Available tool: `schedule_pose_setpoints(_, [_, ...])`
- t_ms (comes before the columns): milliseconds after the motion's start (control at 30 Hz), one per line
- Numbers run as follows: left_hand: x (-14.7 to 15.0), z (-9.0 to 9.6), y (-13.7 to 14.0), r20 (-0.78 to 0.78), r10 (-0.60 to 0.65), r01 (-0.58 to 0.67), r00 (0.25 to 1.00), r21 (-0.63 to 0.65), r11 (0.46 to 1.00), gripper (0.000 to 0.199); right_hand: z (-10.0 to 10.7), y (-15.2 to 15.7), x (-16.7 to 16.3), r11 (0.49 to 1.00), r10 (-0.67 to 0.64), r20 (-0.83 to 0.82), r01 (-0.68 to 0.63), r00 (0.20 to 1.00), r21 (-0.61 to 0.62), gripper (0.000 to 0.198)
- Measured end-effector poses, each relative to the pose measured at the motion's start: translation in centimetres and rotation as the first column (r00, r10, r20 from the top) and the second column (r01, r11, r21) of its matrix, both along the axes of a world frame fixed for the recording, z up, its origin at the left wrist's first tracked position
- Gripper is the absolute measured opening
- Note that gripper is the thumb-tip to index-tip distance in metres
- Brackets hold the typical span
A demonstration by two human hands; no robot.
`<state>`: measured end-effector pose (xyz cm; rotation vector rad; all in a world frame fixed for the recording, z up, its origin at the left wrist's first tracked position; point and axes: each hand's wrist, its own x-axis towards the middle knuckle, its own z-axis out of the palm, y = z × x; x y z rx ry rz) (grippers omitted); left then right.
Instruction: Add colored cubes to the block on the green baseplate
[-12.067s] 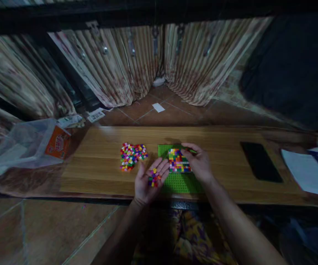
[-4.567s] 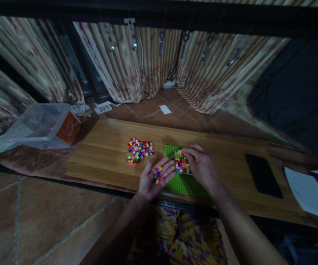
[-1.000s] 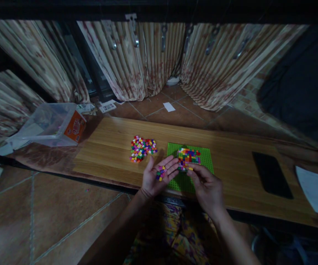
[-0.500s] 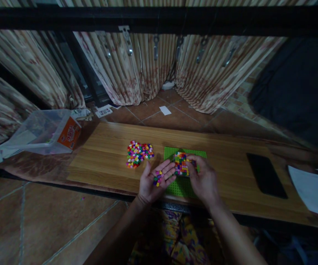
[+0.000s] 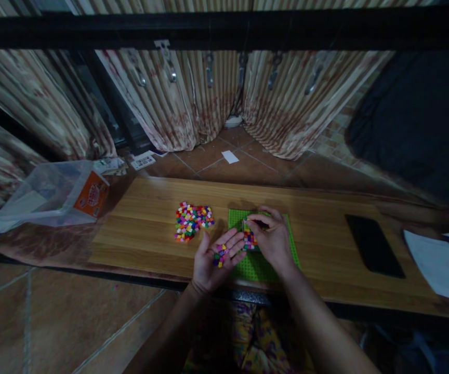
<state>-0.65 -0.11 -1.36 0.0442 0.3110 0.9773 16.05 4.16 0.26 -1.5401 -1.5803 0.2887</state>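
My left hand (image 5: 214, 262) is palm up with its fingers stretched out, and it carries several small coloured toy bricks (image 5: 220, 255) in the palm. Its fingertips lie at the left side of a block of multicoloured bricks (image 5: 250, 240). That block stands on a green studded baseplate (image 5: 261, 267). Over the block's top my right hand (image 5: 274, 236) is bent, thumb and index finger pinched together at its upper left part. Whatever is between those fingers is too small to make out. The hand covers the right part of the block.
A loose pile of coloured bricks (image 5: 191, 221) lies left of the baseplate on the wooden board (image 5: 139, 223). A black flat tablet-like thing (image 5: 374, 244) and white paper (image 5: 438, 265) are at the right. A clear plastic bin (image 5: 56, 192) stands at the left.
My right hand has moved left and a little up across the block, now covering more of it. The left hand keeps its pose with the bricks. The whole view has shifted slightly.
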Motion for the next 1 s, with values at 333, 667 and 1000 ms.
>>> schedule_pose_setpoints(333, [0.0, 0.0, 0.0, -0.019, 0.004, -0.004, 1.0, -0.001, 1.0, 0.065, -0.5, 0.4, 0.1, 0.998, 0.003, -0.109, -0.009, 0.994, -0.061, 0.009])
schedule_pose_setpoints(667, [0.0, 0.1, 0.0, -0.026, 0.005, -0.006, 1.0, -0.004, 1.0, 0.065, -0.8, 0.6, 0.3, 0.997, -0.007, -0.181, -0.006, 0.984, -0.073, 0.009])
schedule_pose_setpoints(1000, [0.2, 0.3, -0.1, -0.045, 0.01, -0.012, 0.999, -0.026, 1.0, 0.066, 1.2, 1.2, 1.2, 0.969, 0.07, -0.166, -0.106, 0.984, -0.222, 0.025])
